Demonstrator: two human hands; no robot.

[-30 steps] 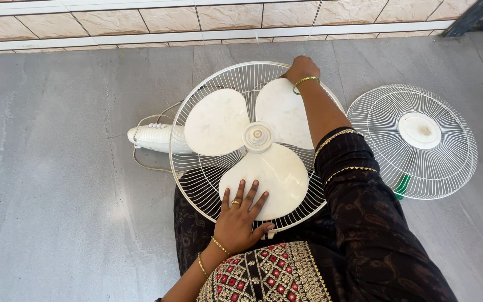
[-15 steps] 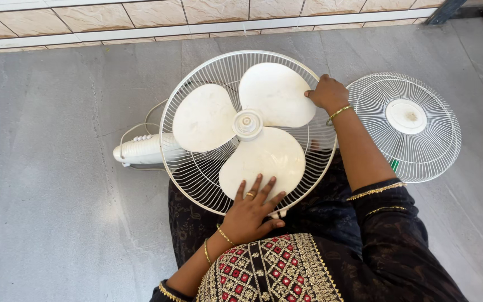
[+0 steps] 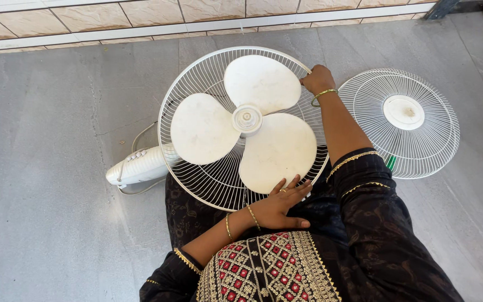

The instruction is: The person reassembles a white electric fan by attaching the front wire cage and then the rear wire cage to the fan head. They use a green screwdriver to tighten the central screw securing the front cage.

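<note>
A white fan lies face up against my lap, its three cream blades (image 3: 247, 120) inside the rear wire guard (image 3: 197, 184). My left hand (image 3: 284, 204) rests flat, fingers spread, on the near blade and the guard's near rim. My right hand (image 3: 317, 79) grips the guard's far right rim, fingers curled around the wire. The fan's white base with buttons (image 3: 138, 165) sticks out to the left.
The detached front guard (image 3: 401, 120) with its round centre cap lies on the grey floor to the right, a green object (image 3: 390, 162) under its near edge. A white cord loops by the base. A tiled wall edge runs along the top.
The fan has turned: the blades rotated and the base swung toward me. My left hand slid right along the near rim. My right hand moved along the far right rim.
</note>
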